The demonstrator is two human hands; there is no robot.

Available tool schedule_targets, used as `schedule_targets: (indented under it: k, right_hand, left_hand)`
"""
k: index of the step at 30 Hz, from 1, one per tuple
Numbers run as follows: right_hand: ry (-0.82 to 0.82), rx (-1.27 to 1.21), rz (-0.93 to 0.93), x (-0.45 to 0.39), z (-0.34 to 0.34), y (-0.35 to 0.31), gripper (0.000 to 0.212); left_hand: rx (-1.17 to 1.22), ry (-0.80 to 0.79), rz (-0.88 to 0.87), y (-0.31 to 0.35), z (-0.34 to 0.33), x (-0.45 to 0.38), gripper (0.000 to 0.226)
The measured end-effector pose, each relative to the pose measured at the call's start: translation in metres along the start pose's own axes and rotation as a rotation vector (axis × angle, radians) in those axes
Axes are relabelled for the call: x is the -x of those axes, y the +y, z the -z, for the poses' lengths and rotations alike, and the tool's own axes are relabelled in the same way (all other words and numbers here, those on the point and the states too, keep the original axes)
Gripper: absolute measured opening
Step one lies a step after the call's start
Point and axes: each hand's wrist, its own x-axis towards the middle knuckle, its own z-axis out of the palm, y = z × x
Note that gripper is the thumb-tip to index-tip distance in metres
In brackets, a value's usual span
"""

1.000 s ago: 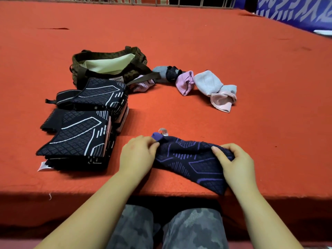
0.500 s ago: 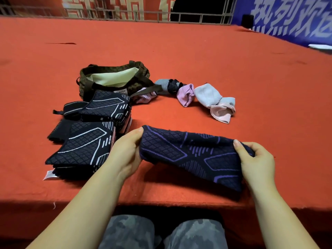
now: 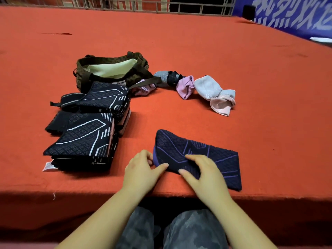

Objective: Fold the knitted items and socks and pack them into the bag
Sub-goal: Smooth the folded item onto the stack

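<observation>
A navy knitted item with purple lines lies flat near the table's front edge. My left hand pinches its left purple edge between thumb and fingers. My right hand rests on top of its middle with bent fingers pressing down. Left of it stand two stacks of folded black knitted items with white lines, a near stack and a far stack. Behind them the olive patterned bag stands open, showing a pale lining. Rolled socks lie to its right: grey-black, lilac, light blue, pink.
An orange-red cloth covers the wide table, whose front edge runs just under my wrists. A striped pink sock lies under the bag's strap. A railing and a blue banner stand beyond the far edge.
The navy item, held up stretched between both hands, has come down flat on the table. My right hand left its right end and now lies on its middle.
</observation>
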Motion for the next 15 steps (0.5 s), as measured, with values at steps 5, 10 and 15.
schedule_targets:
  k: [5, 10, 15]
  right_hand:
    - [0.024, 0.122, 0.019, 0.001, -0.011, 0.004, 0.042]
    - [0.075, 0.118, 0.053, -0.003, -0.010, 0.005, 0.039]
    - [0.145, -0.019, -0.054, -0.012, 0.018, -0.003, 0.019]
  left_hand:
    - [0.046, -0.003, 0.037, 0.001, 0.005, -0.003, 0.020]
    - [0.330, -0.080, 0.089, 0.006, 0.000, -0.005, 0.005]
    - [0.920, -0.158, 0.100, 0.027, 0.021, -0.011, 0.027]
